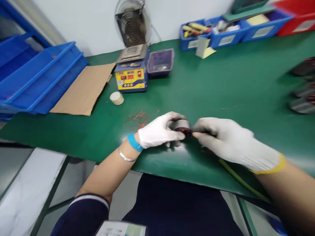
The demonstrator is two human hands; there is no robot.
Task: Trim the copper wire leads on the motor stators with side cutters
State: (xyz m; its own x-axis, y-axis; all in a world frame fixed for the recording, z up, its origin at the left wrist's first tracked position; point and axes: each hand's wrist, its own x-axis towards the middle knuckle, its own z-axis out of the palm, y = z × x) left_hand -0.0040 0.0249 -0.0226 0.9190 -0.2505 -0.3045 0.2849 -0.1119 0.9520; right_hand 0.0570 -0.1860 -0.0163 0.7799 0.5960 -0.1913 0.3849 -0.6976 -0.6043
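Observation:
My left hand [161, 129], in a white glove, is closed around a small motor stator [182, 124] with a grey outer ring and dark reddish windings, just above the table. My right hand [225, 137], in a white knit glove with a yellow cuff, is closed in a pinch right beside the stator's right edge. What its fingers grip is blurred and hidden. A yellow-green cord [242, 179] runs from under the right hand towards the table's front edge. Copper wire clippings [139, 118] lie scattered left of the stator.
A blue-and-yellow device [131, 78] with red digits stands at the back, beside a purple bin [160, 62]. Blue bins [225, 39] with tools line the wall. Cardboard [85, 88] and blue trays [44, 77] lie left. Blurred dark parts [305, 101] lie right.

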